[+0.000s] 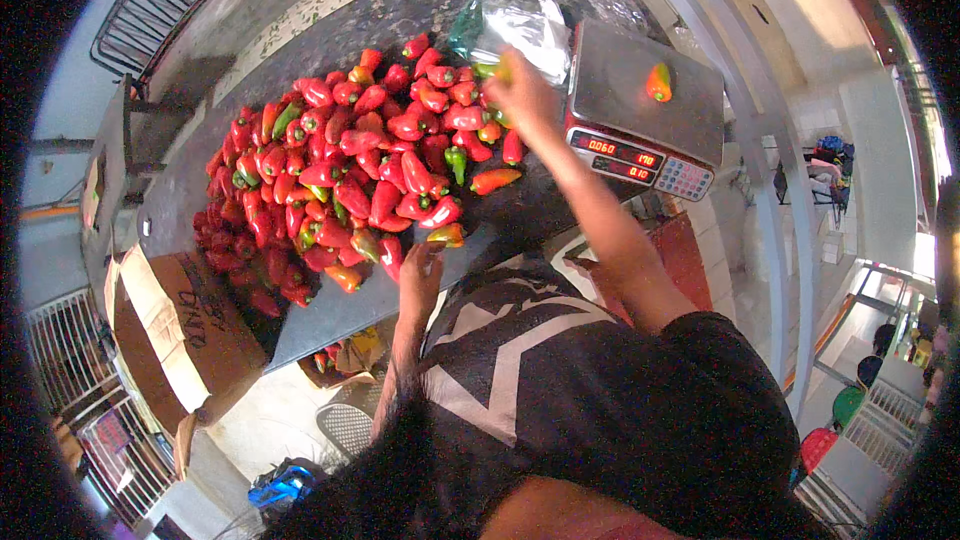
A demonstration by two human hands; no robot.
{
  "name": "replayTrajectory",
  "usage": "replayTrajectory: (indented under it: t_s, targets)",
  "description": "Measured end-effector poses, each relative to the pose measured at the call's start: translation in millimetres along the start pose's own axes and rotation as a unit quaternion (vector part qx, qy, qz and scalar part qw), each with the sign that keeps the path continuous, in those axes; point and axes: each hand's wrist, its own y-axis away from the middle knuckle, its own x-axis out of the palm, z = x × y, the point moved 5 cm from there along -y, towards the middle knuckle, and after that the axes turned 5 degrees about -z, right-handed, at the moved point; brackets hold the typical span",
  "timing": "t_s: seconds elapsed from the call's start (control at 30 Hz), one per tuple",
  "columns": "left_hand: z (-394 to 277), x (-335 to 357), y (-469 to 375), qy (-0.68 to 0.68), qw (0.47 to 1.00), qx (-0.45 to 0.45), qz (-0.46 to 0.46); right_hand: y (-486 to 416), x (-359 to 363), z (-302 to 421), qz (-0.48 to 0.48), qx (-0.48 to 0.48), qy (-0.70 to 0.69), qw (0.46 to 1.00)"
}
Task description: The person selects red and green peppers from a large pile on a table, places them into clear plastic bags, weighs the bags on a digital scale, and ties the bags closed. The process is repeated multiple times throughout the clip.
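A large heap of mostly red peppers (352,157) covers the dark stone tabletop (307,37), with a few green and orange ones mixed in. My right hand (521,94), blurred, is over the heap's right side with a yellow-green pepper (504,66) at its fingertips. At the near table edge, my left hand (420,274) has its fingertips against an orange-green pepper (448,235); whether it grips the pepper is unclear. One orange-green pepper (659,82) lies on the steel platform of a digital scale (615,64), whose red display (615,156) is lit.
Clear plastic bags (525,26) lie behind my right hand, beside the scale. An open cardboard box (202,322) with writing stands at the table's left end. Below the near edge, another box (337,371) holds some peppers. Blue-grey posts (769,187) rise past the scale.
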Motion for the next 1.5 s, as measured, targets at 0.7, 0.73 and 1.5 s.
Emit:
replayTrajectory:
  t_s: [0.7, 0.73, 1.5]
  targets:
    - [-133.7, 143.0, -269.0, -0.25, 0.897, 0.36, -0.053, -62.8, -135.5, -147.7, 0.073, -0.173, 0.366, 0.911]
    - [-122.8, 158.3, -288.7, -0.301, 0.895, 0.328, -0.021, -61.0, -134.3, -142.5, 0.065, -0.201, 0.345, 0.915]
    - [-126.0, 171.2, -358.1, -0.336, 0.879, 0.338, 0.02, -70.5, -133.4, -153.8, 0.097, -0.204, 0.169, 0.959]
